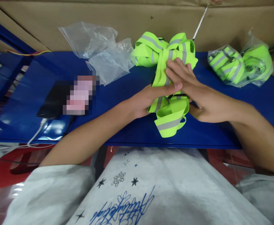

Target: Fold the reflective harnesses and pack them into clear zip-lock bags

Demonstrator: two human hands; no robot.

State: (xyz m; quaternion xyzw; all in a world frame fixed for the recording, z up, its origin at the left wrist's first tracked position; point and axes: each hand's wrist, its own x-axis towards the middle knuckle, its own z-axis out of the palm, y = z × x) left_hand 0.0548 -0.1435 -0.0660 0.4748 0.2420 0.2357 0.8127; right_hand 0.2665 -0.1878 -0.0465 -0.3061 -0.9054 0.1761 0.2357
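A neon yellow-green safety vest (171, 117) with grey reflective stripes lies bunched on the blue table (132, 131). My left hand (148, 98) grips its folded middle from the left, fingers wrapped round the straps. From the right, my right hand (188, 84) presses down on the same bundle with fingers together and stretched over the fabric. More of the vest's straps (162, 48) are heaped just behind my hands.
Two empty clear plastic bags (99, 50) lie at the back left. A bagged neon vest (240, 64) sits at the back right. A dark phone (57, 98) with a white cable rests on the left. Brown cardboard (127, 18) stands behind the table.
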